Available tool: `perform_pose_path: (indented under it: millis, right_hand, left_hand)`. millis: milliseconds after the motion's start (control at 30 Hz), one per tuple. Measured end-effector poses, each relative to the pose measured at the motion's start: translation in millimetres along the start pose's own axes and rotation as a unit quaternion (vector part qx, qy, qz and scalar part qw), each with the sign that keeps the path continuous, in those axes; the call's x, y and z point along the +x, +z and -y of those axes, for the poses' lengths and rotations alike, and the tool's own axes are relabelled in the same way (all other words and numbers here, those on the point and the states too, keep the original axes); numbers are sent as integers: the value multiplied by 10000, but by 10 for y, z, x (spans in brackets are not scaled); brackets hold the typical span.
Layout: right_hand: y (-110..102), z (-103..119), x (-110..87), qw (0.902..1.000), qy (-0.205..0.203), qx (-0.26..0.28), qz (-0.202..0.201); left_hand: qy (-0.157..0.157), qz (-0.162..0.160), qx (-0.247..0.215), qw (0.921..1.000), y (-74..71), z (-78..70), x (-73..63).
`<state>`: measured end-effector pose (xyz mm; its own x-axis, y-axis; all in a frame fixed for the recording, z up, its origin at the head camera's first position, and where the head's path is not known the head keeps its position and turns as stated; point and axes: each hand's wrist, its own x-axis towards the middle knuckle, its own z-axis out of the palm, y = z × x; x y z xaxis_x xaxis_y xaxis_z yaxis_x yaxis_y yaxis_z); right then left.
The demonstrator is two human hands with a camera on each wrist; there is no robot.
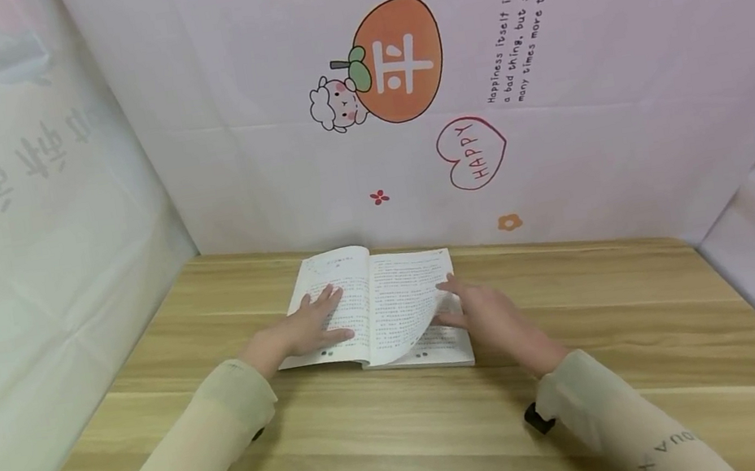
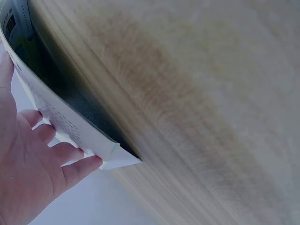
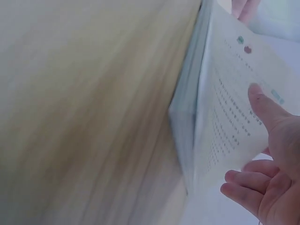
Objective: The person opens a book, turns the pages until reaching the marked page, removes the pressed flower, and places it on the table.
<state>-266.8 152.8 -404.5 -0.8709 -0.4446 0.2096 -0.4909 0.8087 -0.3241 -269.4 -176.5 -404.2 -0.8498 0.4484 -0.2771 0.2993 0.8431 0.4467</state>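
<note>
Presently the right hand (image 1: pixel 498 319) is at the right edge of the open book (image 1: pixel 346 273), with its thumb and index finger standing apart beside a curled leaf (image 1: pixel 398 298). The lower outer corner of this leaf is raised and bends toward the book's middle, so a part of the next page (image 1: pixel 448 345) shows below it. In the right wrist view, the thumb lies over printed text and the other fingers are a little bent. The left hand (image 1: pixel 307 331) rests on the book's left page, its fingers spread and its thumb pointing to the fold.

The book lies on a wooden table (image 1: pixel 399 463), its top close to the back edge. Nearer to the viewer than the book are two light sleeves, the left one (image 1: pixel 183 439) and the right one (image 1: pixel 613 412), and a black band (image 1: pixel 540 417) at the right cuff. Behind the book rises a pale cloth (image 1: pixel 252 189). On it, above the book, are an orange fruit (image 1: pixel 422 27), a small sheep (image 1: pixel 331 107) and a red heart (image 1: pixel 471 153) with "HAPPY" inside.
</note>
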Motion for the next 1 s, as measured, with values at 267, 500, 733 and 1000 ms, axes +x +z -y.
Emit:
perform_pose_path:
  millis: [267,500,733,1000]
  right_hand:
    - [36,163,87,9954,444,806,285]
    - [181,295,66,9981,-9,571,245]
    - [220,402,45,9970,-268,681,268]
    - [253,492,15,9951,-206,889,372]
  left_hand:
    - [36,-204,488,9986,41,-27,26]
    - [310,-484,723,9957,49,-28,32]
    - [496,-721,901,9921,32,-45,22]
    - [394,-615,796,9942,42,-14,0]
